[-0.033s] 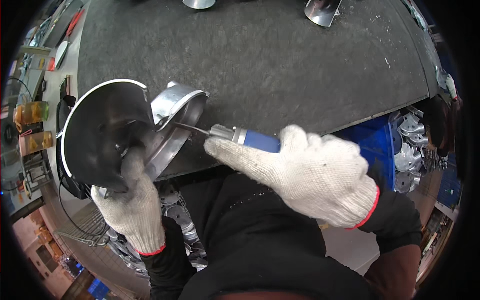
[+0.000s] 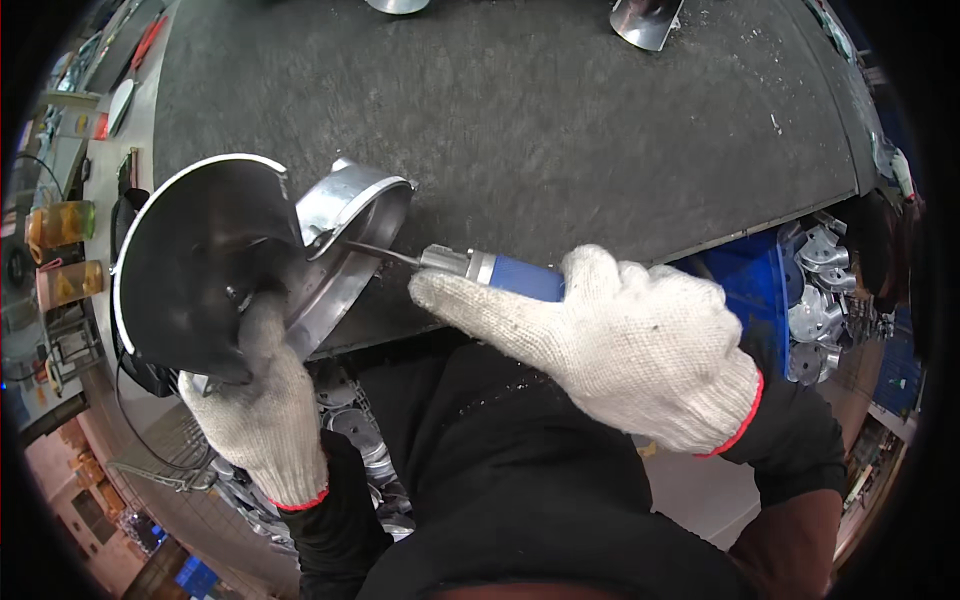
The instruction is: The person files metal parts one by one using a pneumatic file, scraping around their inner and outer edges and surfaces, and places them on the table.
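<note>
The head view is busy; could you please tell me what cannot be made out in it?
In the head view:
Blue tool: its rear, hidden by the right hand.
Left hand: most fingers, hidden behind the dark curved part.
Thin bit: its tip, too small to tell whether it touches the part.
Shiny piece, top right: far end, cut by the upper edge.

Blue tool (image 2: pixel 484 269) in right grip (image 2: pixel 650 345)

I have room to pass over the dark mat's (image 2: pixel 520 130) middle; the cupped metal part (image 2: pixel 180 240) blocks the left, shiny metal pieces (image 2: pixel 642 24) the far side.
</note>
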Available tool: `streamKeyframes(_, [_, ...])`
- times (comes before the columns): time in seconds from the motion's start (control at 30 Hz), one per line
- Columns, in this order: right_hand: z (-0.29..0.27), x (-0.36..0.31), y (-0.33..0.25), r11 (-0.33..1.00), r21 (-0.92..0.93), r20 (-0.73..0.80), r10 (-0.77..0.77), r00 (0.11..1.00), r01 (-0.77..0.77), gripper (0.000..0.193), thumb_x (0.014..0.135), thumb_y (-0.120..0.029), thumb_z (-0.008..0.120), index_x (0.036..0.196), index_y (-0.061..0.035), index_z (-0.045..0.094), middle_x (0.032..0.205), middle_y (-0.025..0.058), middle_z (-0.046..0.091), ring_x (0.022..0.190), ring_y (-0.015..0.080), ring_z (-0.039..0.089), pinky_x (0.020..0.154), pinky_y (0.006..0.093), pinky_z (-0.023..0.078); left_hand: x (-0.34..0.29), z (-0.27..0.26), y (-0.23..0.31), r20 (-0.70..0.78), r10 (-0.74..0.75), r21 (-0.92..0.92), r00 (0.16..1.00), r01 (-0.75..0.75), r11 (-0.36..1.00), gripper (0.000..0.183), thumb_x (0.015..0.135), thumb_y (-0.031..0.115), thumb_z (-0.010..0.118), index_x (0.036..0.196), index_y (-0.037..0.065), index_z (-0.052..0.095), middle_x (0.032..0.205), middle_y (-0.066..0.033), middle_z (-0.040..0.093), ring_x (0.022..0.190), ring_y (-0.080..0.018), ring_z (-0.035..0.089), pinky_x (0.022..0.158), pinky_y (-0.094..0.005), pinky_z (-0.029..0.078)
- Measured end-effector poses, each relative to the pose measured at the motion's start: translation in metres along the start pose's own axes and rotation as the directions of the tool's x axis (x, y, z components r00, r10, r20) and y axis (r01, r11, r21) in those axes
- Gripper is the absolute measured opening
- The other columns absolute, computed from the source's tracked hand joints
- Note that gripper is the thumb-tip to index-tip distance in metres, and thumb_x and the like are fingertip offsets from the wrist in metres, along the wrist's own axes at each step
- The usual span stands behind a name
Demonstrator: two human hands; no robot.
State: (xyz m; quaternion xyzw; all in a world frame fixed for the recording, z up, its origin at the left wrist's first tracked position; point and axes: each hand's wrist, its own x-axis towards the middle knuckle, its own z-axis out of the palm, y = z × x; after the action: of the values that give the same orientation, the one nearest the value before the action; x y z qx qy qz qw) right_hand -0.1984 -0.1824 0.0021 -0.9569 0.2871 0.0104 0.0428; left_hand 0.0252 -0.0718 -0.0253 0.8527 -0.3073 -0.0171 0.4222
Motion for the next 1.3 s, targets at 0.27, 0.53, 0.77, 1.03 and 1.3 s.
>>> streamKeyframes(0.27, [0.037,-0.002,0.003,0.330,0.920,0.297,-0.230,0.927,-0.212,0.078,0.104,-0.026,0.057,0.168,-0.0119,0.015,0.110,0.0242,0.071,0.072,0.0269,0.073,0.064,0.0348,0.061,0.004,0.001,-0.011,-0.011,0.128,0.101,0.992,-0.126,0.987,0.035,0.088,0.011,0.079,0.118,-0.003,0.068,0.112,-0.0137,0.075,0.103,-0.0262,0.072,0.092,-0.0374,0.055])
streamKeyframes(0.53, [0.041,-0.021,-0.018,-0.865,0.148,0.376,-0.399,0.836,-0.479,0.090,0.101,-0.024,0.063,0.169,-0.0110,0.006,0.086,0.0103,0.065,0.059,0.0120,0.060,0.046,0.0245,0.048,0.010,-0.001,-0.005,0.082,0.207,0.232,0.975,-0.220,0.947,0.032,0.087,0.011,0.079,0.115,-0.003,0.071,0.111,-0.0120,0.075,0.101,-0.0246,0.072,0.092,-0.0371,0.054])
streamKeyframes(0.77, [0.000,-0.022,-0.012,0.631,0.764,0.182,-0.009,0.983,-0.135,0.094,0.087,-0.019,0.077,0.167,-0.0203,0.027,0.085,0.0150,0.065,0.057,0.0215,0.065,0.052,0.0334,0.056,0.010,0.004,0.016,0.016,-0.050,0.040,0.999,0.049,0.998,0.030,0.089,0.010,0.077,0.117,0.000,0.073,0.108,-0.0113,0.077,0.096,-0.0193,0.073,0.087,-0.0334,0.055])
streamKeyframes(1.03, [-0.019,-0.014,0.015,0.839,0.535,0.326,-0.103,0.940,-0.094,0.072,0.101,-0.022,0.060,0.166,-0.0310,0.029,0.083,0.0148,0.064,0.061,0.0241,0.070,0.051,0.0373,0.058,0.003,-0.001,0.024,0.161,0.033,0.058,0.986,-0.043,0.997,0.032,0.094,-0.002,0.070,0.126,0.004,0.068,0.106,-0.0109,0.076,0.092,-0.0183,0.074,0.083,-0.0308,0.059])
streamKeyframes(1.3, [0.038,-0.058,0.000,-0.766,0.476,0.358,-0.280,0.891,-0.432,0.099,0.099,-0.032,0.070,0.170,-0.0201,0.002,0.086,0.0094,0.061,0.055,0.0130,0.058,0.046,0.0273,0.050,0.023,0.020,0.007,0.157,0.494,-0.737,0.855,-0.232,0.635,0.079,0.078,-0.016,0.078,0.148,0.007,0.050,0.154,-0.0147,0.051,0.129,-0.0273,0.061,0.103,-0.0360,0.055])
